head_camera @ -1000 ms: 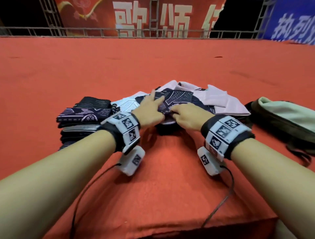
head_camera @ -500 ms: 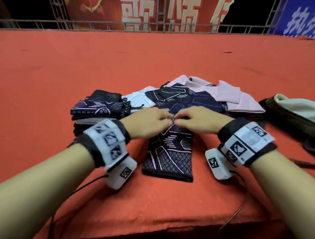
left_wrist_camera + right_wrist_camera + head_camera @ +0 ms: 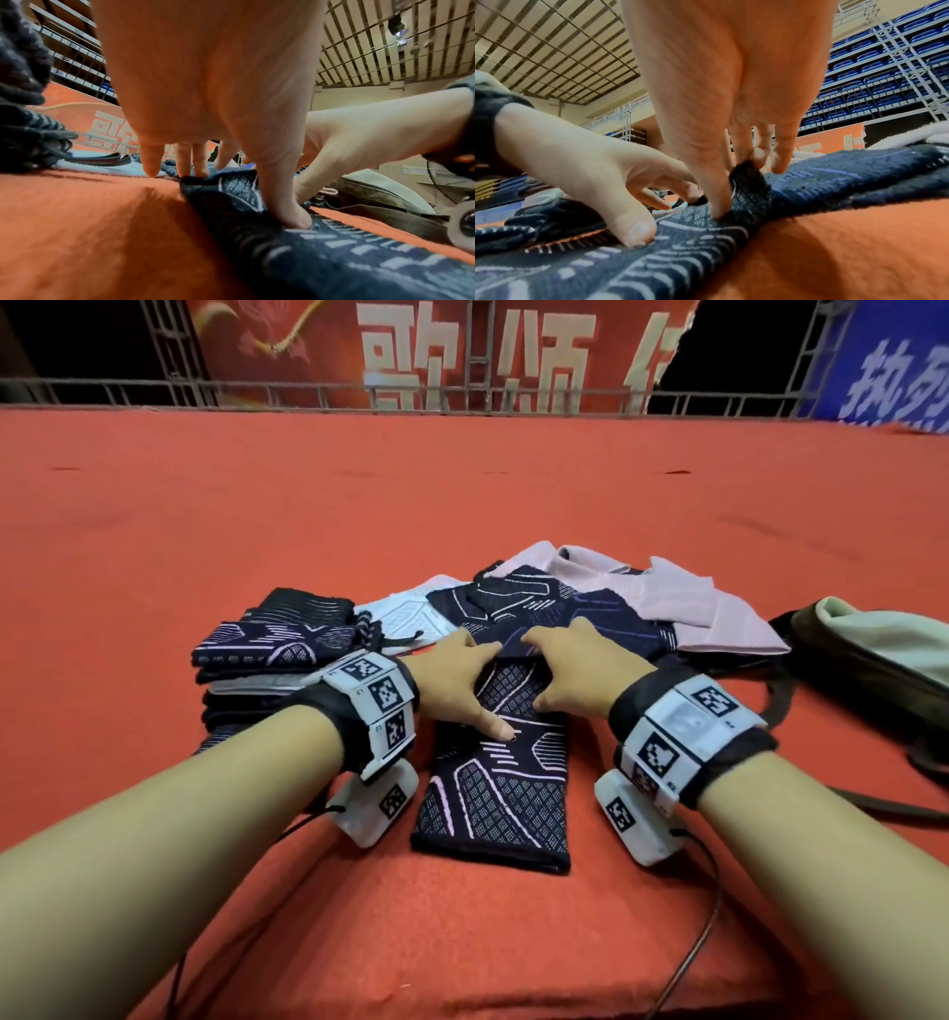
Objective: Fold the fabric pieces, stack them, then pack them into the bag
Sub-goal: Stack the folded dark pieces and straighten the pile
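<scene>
Red-carpeted counter point(image 3: 154, 588) under me, banner point(image 3: 462, 356) and blue tiered seats point(image 3: 875, 67) beyond; my left hand point(image 3: 457, 680) and right hand point(image 3: 570, 675) pinch the navy fabric piece point(image 3: 498, 788) lying before me; bag point(image 3: 868, 660) cut off at right.

Head view downward; wrist views low, close, sharing dark fabric point(image 3: 495, 778).

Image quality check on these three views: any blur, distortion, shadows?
Head: wide-angle bend in the railing, centre sharp. Left wrist: near dark patterned fabric is soft; the left hand throws a shadow on the red cloth. Right wrist: same softness, a shadow under the right hand.
</scene>
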